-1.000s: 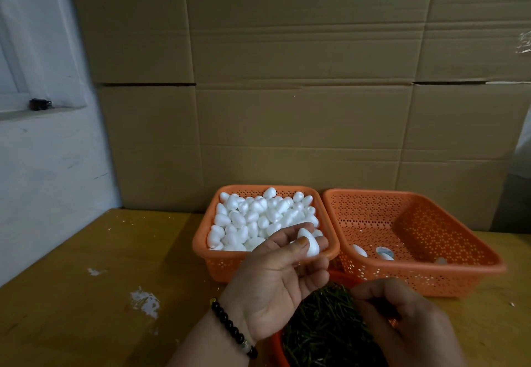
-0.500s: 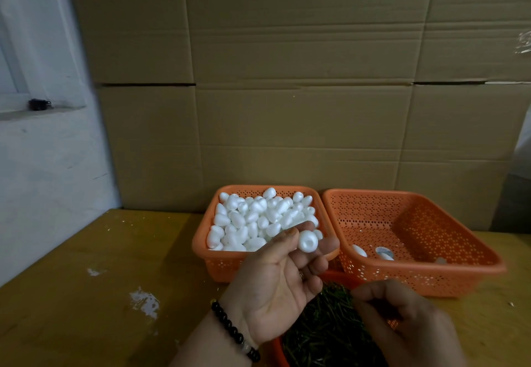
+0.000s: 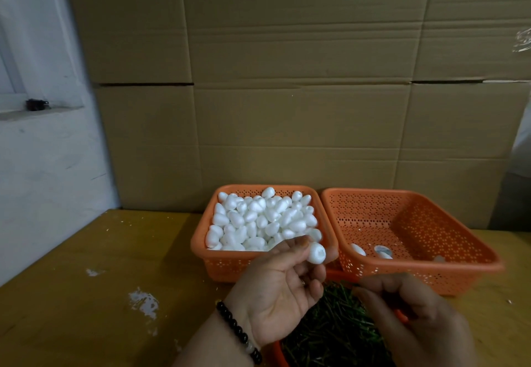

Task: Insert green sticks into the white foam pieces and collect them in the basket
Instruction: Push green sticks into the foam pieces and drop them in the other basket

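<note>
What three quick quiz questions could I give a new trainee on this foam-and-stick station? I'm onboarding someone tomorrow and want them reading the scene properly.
1. True or false: the left hand pinches a white foam piece at its fingertips.
2. Which orange basket is nearly empty: the left basket or the right basket?
3. Fill in: the right hand is over the pile of green ______.

Key: 1 true; 2 the right basket, holding only a few pieces; 3 sticks. Whether the right hand already holds a stick cannot be seen.
</note>
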Motion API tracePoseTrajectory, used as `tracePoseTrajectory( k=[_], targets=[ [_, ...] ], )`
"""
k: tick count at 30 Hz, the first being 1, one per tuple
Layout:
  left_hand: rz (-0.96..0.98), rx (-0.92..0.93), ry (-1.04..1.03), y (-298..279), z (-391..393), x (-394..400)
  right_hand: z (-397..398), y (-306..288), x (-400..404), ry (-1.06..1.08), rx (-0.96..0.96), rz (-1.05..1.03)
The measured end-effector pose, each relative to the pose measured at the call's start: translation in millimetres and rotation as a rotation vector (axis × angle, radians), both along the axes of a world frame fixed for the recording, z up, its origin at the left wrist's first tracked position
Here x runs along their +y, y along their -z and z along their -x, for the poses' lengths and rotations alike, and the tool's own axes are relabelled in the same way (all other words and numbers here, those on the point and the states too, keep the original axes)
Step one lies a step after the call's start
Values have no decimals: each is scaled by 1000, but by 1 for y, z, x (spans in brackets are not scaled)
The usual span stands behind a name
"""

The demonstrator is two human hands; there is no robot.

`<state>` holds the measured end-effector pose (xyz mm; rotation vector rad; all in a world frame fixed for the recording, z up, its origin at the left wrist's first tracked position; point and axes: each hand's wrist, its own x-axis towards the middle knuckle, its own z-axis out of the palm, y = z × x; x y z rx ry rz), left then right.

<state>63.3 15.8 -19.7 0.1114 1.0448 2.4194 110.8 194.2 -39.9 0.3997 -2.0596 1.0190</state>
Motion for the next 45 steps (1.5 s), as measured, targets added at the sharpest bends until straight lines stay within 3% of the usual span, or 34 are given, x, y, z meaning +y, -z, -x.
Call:
tracePoseTrajectory(
  k=[13, 45],
  targets=[
    [154, 106, -72, -1, -6, 10, 0, 0, -2, 48, 32, 22],
    [168, 105, -60, -1, -15, 20, 8, 9, 4, 129, 102, -54]
  ],
)
